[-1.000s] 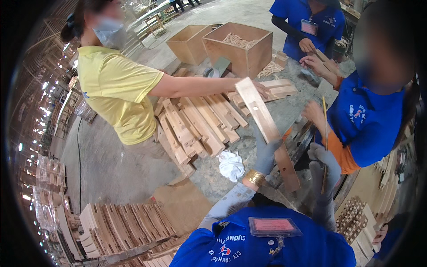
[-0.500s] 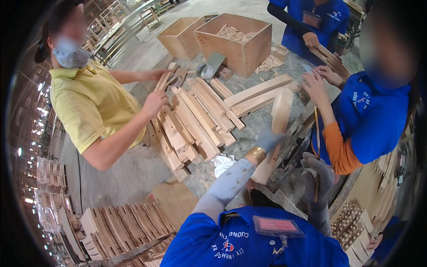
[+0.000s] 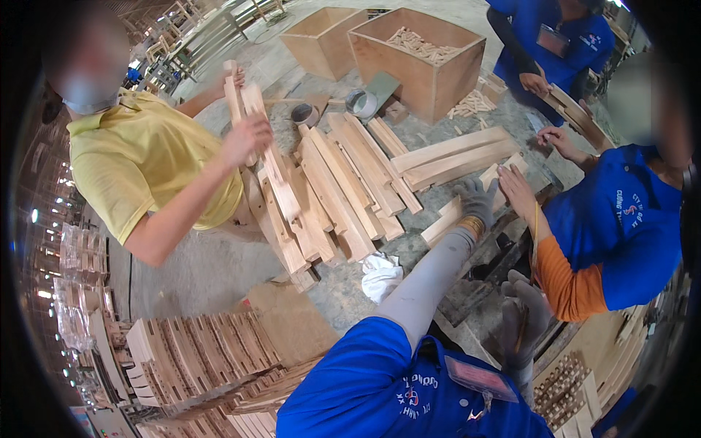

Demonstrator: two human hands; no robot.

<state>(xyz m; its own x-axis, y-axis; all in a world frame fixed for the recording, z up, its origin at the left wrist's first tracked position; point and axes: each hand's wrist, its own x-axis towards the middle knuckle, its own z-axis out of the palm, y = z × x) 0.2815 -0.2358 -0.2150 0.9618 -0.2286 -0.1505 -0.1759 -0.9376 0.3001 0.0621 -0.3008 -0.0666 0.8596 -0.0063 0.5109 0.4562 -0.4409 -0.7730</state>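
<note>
My left hand (image 3: 476, 203), in a grey glove, lies over a pale wooden piece (image 3: 444, 222) on the work table, fingers spread. A co-worker's bare hand (image 3: 517, 191) is at the same piece's far end. Closer to my body, my gloved right hand (image 3: 524, 314) is closed around a thin stick (image 3: 537, 230) that points up past the co-worker's orange sleeve. To the left of my left forearm is a crumpled white cloth (image 3: 381, 276). Two stacked wooden bars (image 3: 460, 157) lie just beyond my left hand.
Many wooden bars (image 3: 343, 186) cover the table's left half. A person in yellow (image 3: 157, 164) handles wooden pieces there. Behind stand a box of dowels (image 3: 416, 84) and another wooden box (image 3: 321, 44), near tape rolls (image 3: 360, 104). Stacked slotted parts (image 3: 197, 358) sit at lower left.
The wooden piece my left hand gripped has moved away from me and now lies on the table; my fingers have spread. The co-worker's hand has come to it. The person in yellow has raised pieces.
</note>
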